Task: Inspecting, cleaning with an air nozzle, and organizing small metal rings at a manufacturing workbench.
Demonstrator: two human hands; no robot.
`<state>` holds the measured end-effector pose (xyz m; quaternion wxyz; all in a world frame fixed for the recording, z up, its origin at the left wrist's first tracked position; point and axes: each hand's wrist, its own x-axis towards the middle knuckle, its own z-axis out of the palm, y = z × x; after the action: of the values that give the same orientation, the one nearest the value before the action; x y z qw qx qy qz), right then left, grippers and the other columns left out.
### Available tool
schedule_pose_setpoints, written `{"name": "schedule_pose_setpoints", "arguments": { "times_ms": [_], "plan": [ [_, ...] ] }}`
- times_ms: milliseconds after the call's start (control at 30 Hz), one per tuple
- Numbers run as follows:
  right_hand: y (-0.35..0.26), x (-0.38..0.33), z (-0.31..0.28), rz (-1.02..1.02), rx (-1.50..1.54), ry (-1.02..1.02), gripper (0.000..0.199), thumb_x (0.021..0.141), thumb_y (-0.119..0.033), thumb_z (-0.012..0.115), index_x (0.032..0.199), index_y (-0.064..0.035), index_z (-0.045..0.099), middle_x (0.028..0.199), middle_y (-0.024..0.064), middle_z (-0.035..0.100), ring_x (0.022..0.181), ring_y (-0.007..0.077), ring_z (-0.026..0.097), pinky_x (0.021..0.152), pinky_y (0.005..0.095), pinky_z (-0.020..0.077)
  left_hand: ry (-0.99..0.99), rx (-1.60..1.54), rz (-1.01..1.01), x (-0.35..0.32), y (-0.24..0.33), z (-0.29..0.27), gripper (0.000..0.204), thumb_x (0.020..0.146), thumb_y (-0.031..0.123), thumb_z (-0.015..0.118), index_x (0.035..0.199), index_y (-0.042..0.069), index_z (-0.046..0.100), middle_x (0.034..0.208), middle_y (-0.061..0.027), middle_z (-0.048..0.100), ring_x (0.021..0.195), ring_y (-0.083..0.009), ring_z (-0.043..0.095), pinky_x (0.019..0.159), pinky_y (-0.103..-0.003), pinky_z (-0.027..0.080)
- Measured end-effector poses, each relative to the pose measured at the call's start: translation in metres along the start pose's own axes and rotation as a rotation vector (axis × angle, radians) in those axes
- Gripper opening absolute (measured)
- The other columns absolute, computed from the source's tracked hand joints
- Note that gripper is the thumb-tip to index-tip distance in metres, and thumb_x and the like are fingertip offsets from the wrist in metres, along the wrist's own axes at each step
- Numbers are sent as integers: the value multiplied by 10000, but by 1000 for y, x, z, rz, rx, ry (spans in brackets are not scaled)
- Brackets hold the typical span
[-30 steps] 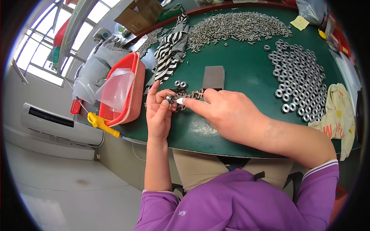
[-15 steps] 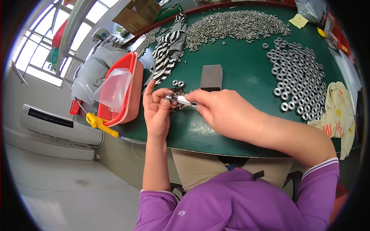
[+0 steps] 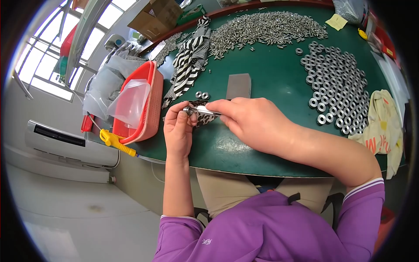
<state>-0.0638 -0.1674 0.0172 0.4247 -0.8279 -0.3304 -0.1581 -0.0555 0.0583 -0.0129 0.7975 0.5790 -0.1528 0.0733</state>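
Head view's fisheye, so bear with me: the left hand (image 3: 178,133) has a metal ring (image 3: 187,111) pinched between thumb and fingers, turned toward the other hand, probably so the hole is easy to get at. Right hand (image 3: 257,122) has its fingers closed on a slim white tool (image 3: 203,110), index laid along it, I'd guess for control. Tip's up at the ring, but too small to tell if it's inside or just touching. Leopard cloth (image 3: 205,119) lies below, maybe saving the table (image 3: 279,70). Two loose rings (image 3: 207,96) sit just beyond, handy for the left; the big batch (image 3: 334,87) is well off right, likely to free up working room.
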Motion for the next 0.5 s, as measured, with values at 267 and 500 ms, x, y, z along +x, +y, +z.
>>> {"name": "schedule_pose_setpoints", "arguments": {
  "times_ms": [267, 500],
  "plan": [
    [-7, -2, -11, -244, -399, -55, 352, 757, -93, 548, 1107, -60, 551, 744, 84, 567, 672, 229, 613, 565, 318, 514, 29, -65, -131, -1, 5, 4, 263, 881, 86, 569, 1121, -20, 542, 958, -70, 582, 750, -111, 517, 679, -225, 434],
    [-13, -6, -8, -231, -474, -55, 460, 741, -74, 535, 1200, -107, 526, 745, 79, 509, 607, 218, 574, 501, 319, 490, 31, -34, -151, -2, 3, 2, 260, 869, 55, 572, 1117, -21, 547, 911, -55, 590, 744, -107, 531, 675, -219, 436]
  ]
}}
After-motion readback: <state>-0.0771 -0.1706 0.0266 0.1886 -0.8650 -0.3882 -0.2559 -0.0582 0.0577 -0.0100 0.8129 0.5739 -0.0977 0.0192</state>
